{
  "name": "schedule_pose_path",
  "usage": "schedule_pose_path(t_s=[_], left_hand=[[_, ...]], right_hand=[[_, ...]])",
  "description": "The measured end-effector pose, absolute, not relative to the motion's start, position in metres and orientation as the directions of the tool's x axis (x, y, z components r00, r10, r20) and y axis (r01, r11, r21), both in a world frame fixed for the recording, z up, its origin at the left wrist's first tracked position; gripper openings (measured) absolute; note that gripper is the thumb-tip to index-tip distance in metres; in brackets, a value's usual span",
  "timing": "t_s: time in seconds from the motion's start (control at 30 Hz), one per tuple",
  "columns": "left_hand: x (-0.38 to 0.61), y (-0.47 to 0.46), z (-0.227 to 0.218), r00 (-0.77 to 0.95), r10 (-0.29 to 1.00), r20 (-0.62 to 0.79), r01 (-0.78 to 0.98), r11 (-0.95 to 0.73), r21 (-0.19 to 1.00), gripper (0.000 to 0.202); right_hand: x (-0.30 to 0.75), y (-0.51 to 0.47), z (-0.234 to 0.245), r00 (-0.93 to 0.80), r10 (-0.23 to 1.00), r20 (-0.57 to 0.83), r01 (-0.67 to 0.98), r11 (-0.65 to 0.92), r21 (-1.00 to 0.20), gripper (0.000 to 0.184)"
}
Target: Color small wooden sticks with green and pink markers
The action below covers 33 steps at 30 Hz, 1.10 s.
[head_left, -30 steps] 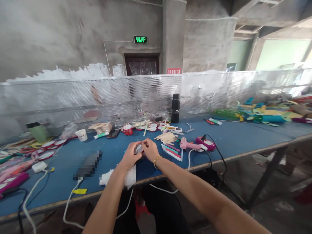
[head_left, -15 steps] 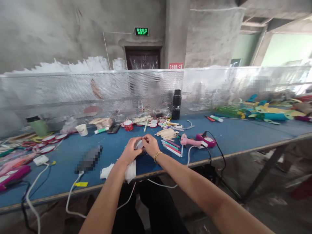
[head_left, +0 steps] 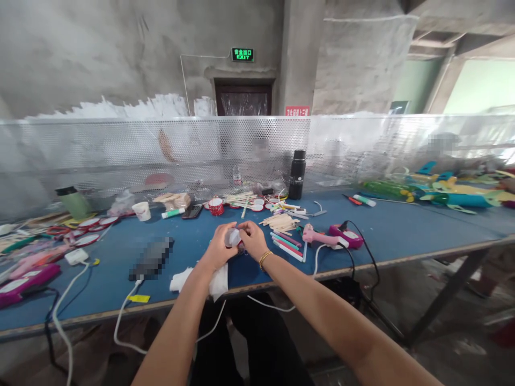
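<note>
Two bare hands meet over the near middle of the blue bench (head_left: pixel 402 228). The left hand (head_left: pixel 218 250) and the right hand (head_left: pixel 254 240) come together with fingers curled around a small round pale piece (head_left: pixel 232 237), each hand pinching it from its own side, so the piece sits between the fingertips just above the bench top. What the piece is made of is too small to tell. A gold bracelet (head_left: pixel 264 259) rings the right wrist.

Under the left wrist lies a crumpled white cloth (head_left: pixel 218 282), at the bench's near edge. Just right of the hands lie a few coloured sticks (head_left: pixel 286 245), with a heap of plain wooden sticks (head_left: pixel 279 221) behind them. Further right a pink glue gun (head_left: pixel 319 237) rests near a magenta box (head_left: pixel 346 236) with a black cord. A black flask (head_left: pixel 296 182) stands upright at the back, against the perforated metal screen (head_left: pixel 120 155). To the left of the hands lie a blurred dark item (head_left: pixel 152 258) and, farther back, a red tape roll (head_left: pixel 216 206) and a white paper cup (head_left: pixel 143 210).
</note>
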<state>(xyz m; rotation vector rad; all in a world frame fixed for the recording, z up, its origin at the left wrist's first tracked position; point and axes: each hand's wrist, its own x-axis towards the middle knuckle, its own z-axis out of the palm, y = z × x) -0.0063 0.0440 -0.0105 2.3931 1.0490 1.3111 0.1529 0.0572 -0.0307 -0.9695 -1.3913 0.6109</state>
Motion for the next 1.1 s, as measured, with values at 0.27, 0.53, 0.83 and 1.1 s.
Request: schedule_pose_path(t_s=[0.27, 0.53, 0.83, 1.1], left_hand=[[-0.004, 0.044, -0.014, 0.351, 0.667, 0.657, 0.486, -0.730, 0.481, 0.071], [0.001, 0.043, -0.016, 0.326, 0.665, 0.671, 0.461, -0.732, 0.502, 0.072], [-0.007, 0.049, -0.013, 0.043, 0.899, 0.436, 0.296, -0.429, 0.854, 0.042], [-0.013, 0.053, -0.013, -0.026, 0.909, 0.416, 0.218, -0.401, 0.890, 0.038]], right_hand=[[0.154, 0.050, -0.026, 0.122, 0.814, 0.569, 0.214, 0.538, -0.815, 0.017], [0.158, 0.054, -0.031, 0.139, 0.809, 0.571, 0.228, 0.535, -0.814, 0.019], [0.159, 0.054, -0.028, 0.137, 0.811, 0.568, 0.165, 0.547, -0.821, 0.027], [0.156, 0.049, -0.030, -0.090, 0.886, 0.455, -0.071, 0.450, -0.890, 0.030]])
